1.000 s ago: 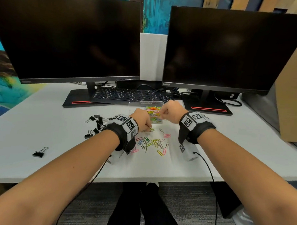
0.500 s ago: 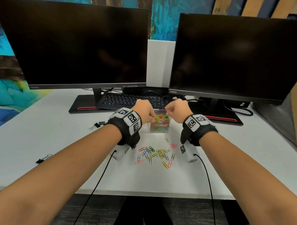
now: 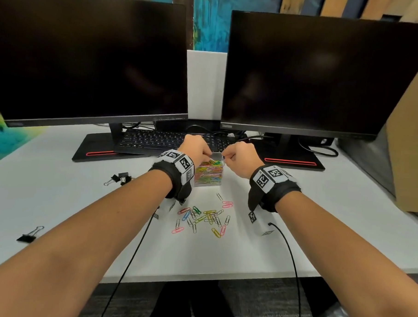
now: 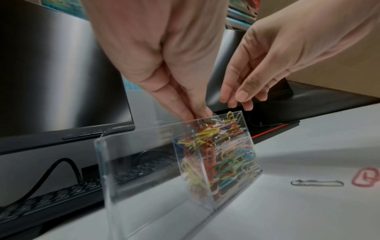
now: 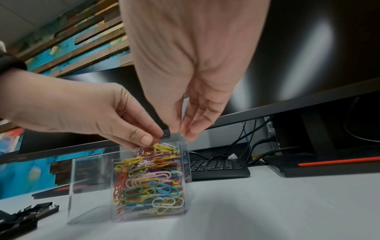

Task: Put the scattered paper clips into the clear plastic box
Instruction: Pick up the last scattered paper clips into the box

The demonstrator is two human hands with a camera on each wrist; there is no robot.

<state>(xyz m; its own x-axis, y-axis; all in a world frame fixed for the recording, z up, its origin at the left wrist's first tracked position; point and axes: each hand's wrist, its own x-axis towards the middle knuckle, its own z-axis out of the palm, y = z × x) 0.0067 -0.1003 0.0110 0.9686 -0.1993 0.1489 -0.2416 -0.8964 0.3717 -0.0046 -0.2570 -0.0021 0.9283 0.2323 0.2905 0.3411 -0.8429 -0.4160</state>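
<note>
My left hand (image 3: 196, 150) pinches silver paper clips (image 5: 141, 150) at the mouth of the clear plastic box (image 5: 131, 181), fingers (image 4: 192, 112) narrowed together. Right hand (image 3: 240, 157) hangs just above the box's rim, fingers (image 5: 192, 129) loosely bunched, holding nothing I can see. More coloured paper clips (image 3: 204, 218) lie scattered on the white bench (image 3: 70, 195), nearer me than my fingers.

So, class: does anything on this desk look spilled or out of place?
Yes. Coloured paper clips lie scattered loose on the white desk in front of the clear plastic box, and black binder clips are strewn to the left.
</note>
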